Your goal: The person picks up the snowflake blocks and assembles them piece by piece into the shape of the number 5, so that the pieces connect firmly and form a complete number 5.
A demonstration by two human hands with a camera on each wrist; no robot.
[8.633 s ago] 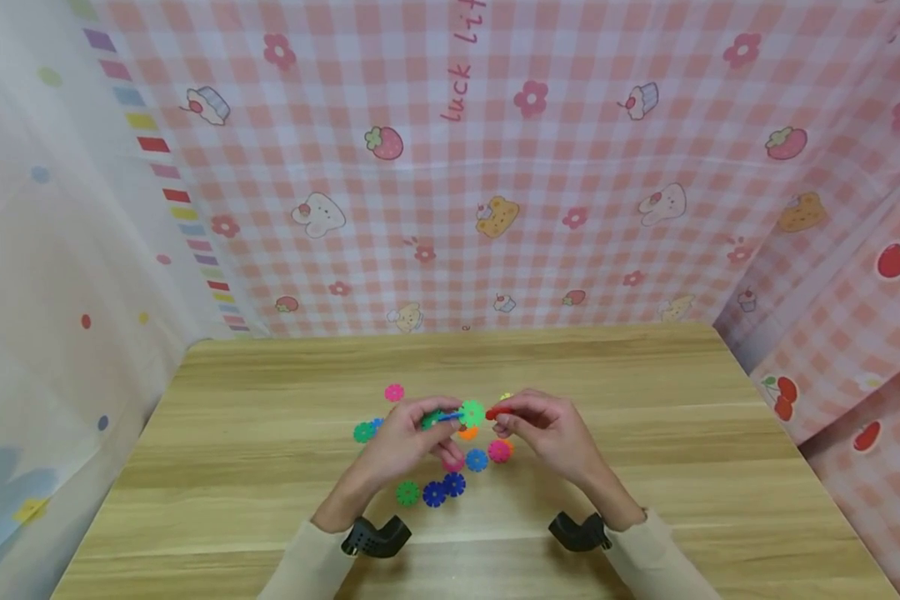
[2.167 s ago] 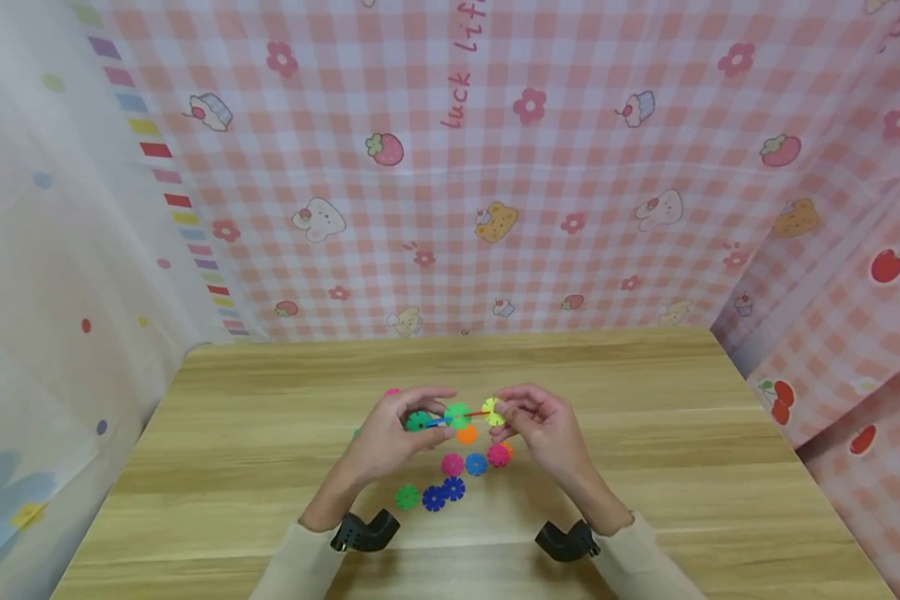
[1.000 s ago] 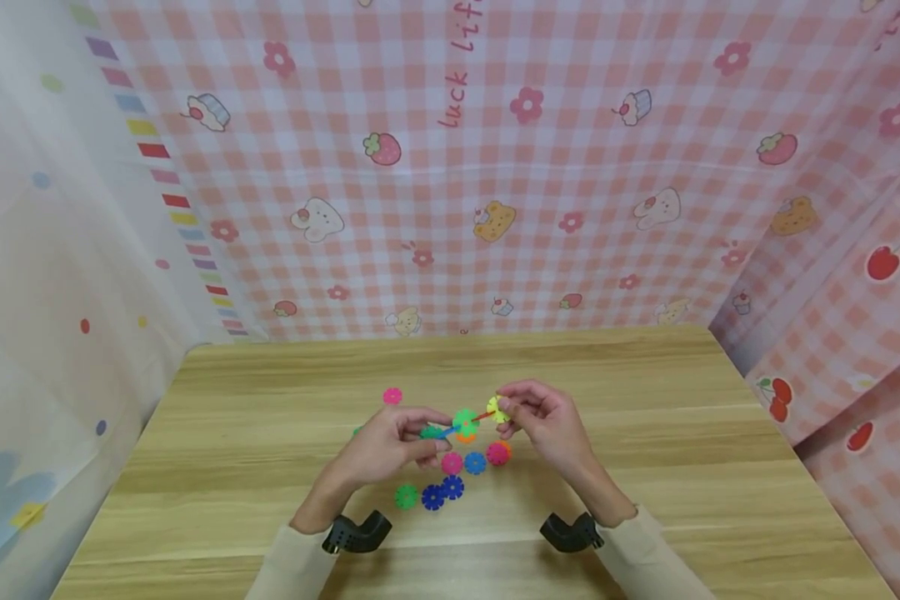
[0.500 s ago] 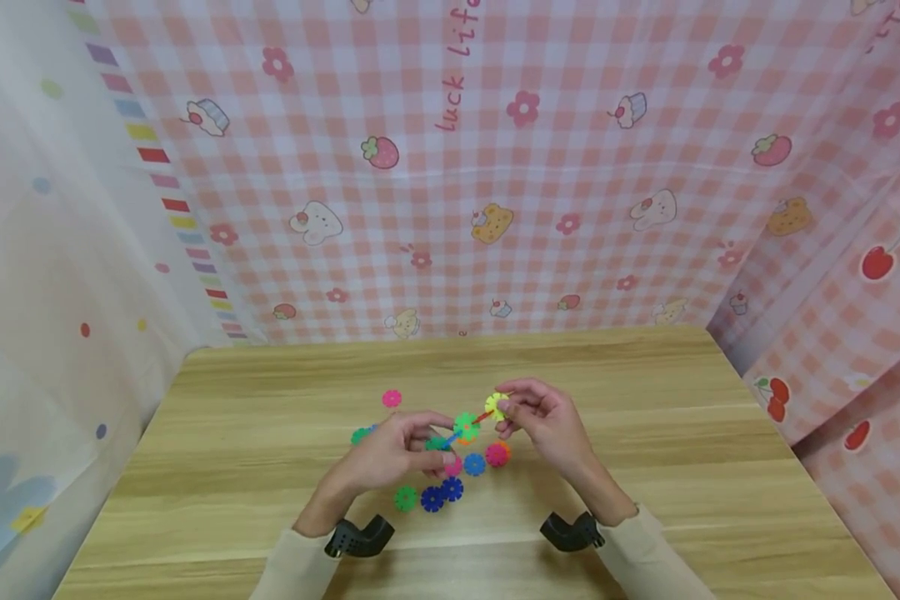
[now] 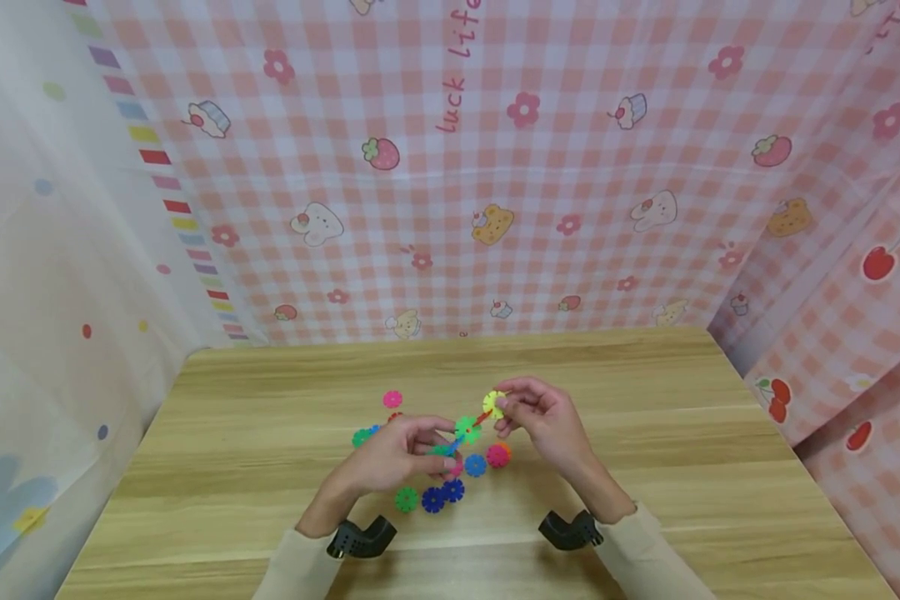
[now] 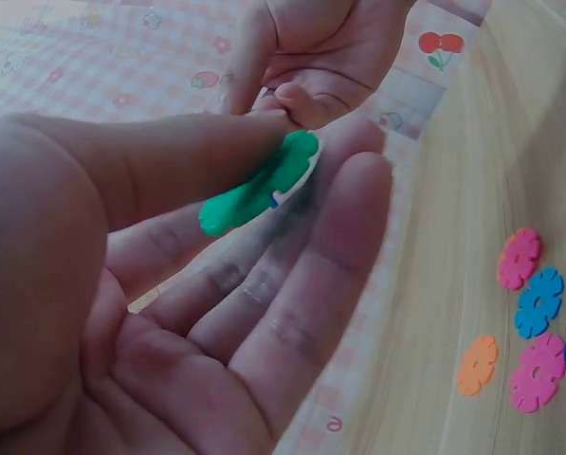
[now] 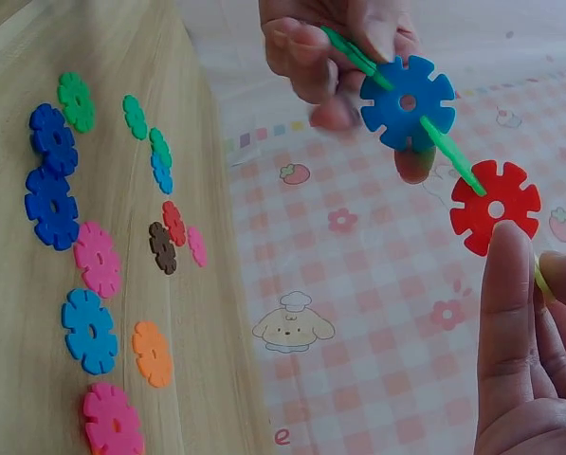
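Wood-grain tabletop (image 5: 630, 367) lies under the multicolour chain of slotted, plastic-looking discs (image 5: 467, 430), which is held betw. both hands. L hand (image 5: 393, 454), at chain's L end: thumb & fingers clamped on the dark-green scalloped disc (image 6: 254, 194). R hand (image 5: 543, 421), at chain's R end: thumb & fingertip pinching the yellow slotted disc (image 5: 492, 404). Chg. vs. approx. 2 s ago: chain was near level in head view; now slanted, L end lower in that view. Chg. vs. approx. 9 s ago: red slotted disc (image 7: 496, 208), then apart from the light-green slotted disc (image 7: 455, 156), now joins it; yellow follows at chain's R end. Judged effect: chain is up to 5 pcs., incl. bright-blue slotted disc (image 7: 408, 101) next to dark green; joints seem to take the tilt w/o parting. Loose red disc (image 5: 394, 415) newly shows beyond chain's L end; loose navy pair (image 5: 442, 495) lies on chain's near side. Yellow-to-red slot depth: can't tell, fingertip in the way.
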